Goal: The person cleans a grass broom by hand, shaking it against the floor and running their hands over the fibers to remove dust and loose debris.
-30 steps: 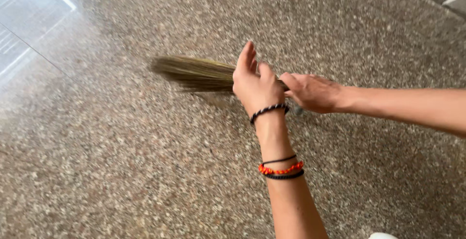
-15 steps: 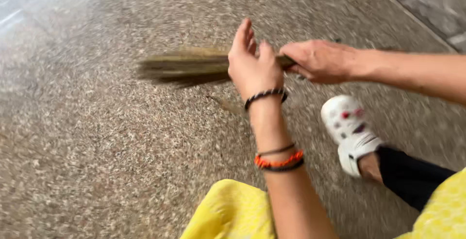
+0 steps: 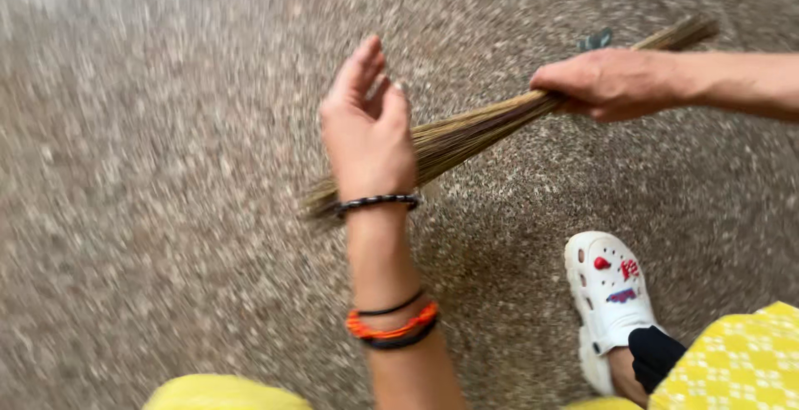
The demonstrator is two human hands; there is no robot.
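Straw-coloured bristles of the grass broom [image 3: 466, 137] lie between my two hands, slanting from the upper right down to the lower left, where the loose tips fan out just above the speckled stone floor [image 3: 166, 210]. My right hand [image 3: 612, 84] is clamped around the bound neck of the broom, fingers wrapped under and thumb over, with the short end of the handle pointing out behind it toward the upper right. My left hand [image 3: 366, 131] is open, fingers straight and slightly apart, the palm turned toward the bristles; it holds nothing. From this view I cannot tell if the palm really touches the bristles or only stands just beside them, because the back of the hand covers that place.

To do this well, I think the right hand should keep a firm grip close to the binding, so the bundle does not turn or slip. The left palm should meet the bristles flat and near the middle of the fan, not at the thin tips, which can bend or break. I would also keep the broom low and away from my foot in the white clog [image 3: 607, 293], which stands near on the floor below my right hand. The picture is blurred at the left, so small things on the floor there I cannot make out.
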